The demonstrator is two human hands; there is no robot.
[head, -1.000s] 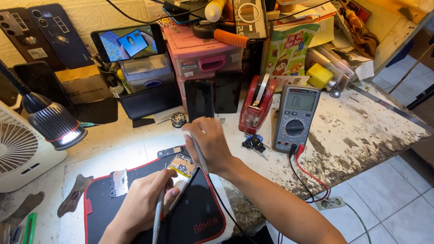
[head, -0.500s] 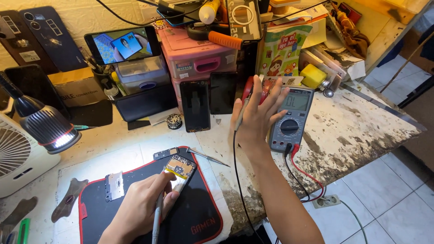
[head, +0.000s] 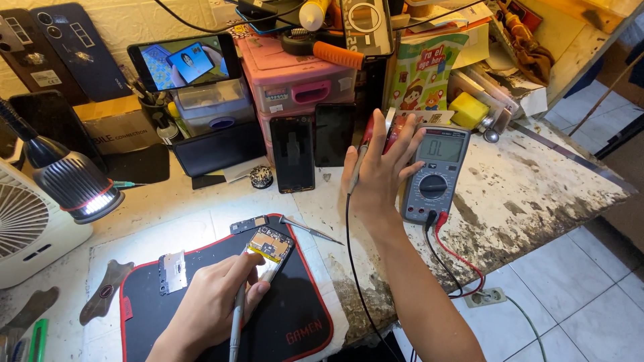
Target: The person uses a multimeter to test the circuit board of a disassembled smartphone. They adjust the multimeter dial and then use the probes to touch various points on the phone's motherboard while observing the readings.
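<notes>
1. Where the lamp (head: pixel 79 191) throws its bright pool, a worn, stained workbench (head: pixel 537 194) carries a black mat with a red border (head: pixel 295 322); beyond the bench edge on the right lies a pale tiled floor (head: pixel 570 295) with a white power socket block (head: pixel 484 297) on it.
2. On the mat, the left hand (head: pixel 211 305) has its fingers curled around a grey probe handle (head: pixel 236 322), fingertips resting at the lower edge of an opened phone circuit board (head: pixel 268 247), which lies near the mat's upper border.
3. Further right, the right hand (head: pixel 379 177) is lifted over the bench, fingers spread yet gripping a slim black test probe (head: pixel 355 171) between thumb and forefinger; its fingertips reach the left edge of a grey digital multimeter (head: pixel 435 175).
4. Red and black leads (head: pixel 451 251) run from the multimeter's base over the bench edge.
5. Metal tweezers (head: pixel 310 230) lie just beside the mat, and a small metal shield plate (head: pixel 173 271) rests on the mat's left part.
6. Against the back stand pink plastic drawer boxes (head: pixel 298 87), a propped phone with a lit screen (head: pixel 184 62), two dark phone screens leaning upright (head: pixel 312 144), and a green illustrated cardboard packet (head: pixel 421 74).
7. A yellow block (head: pixel 467 108) sits right of the packet; a white fan (head: pixel 27 228) fills the left edge.
</notes>
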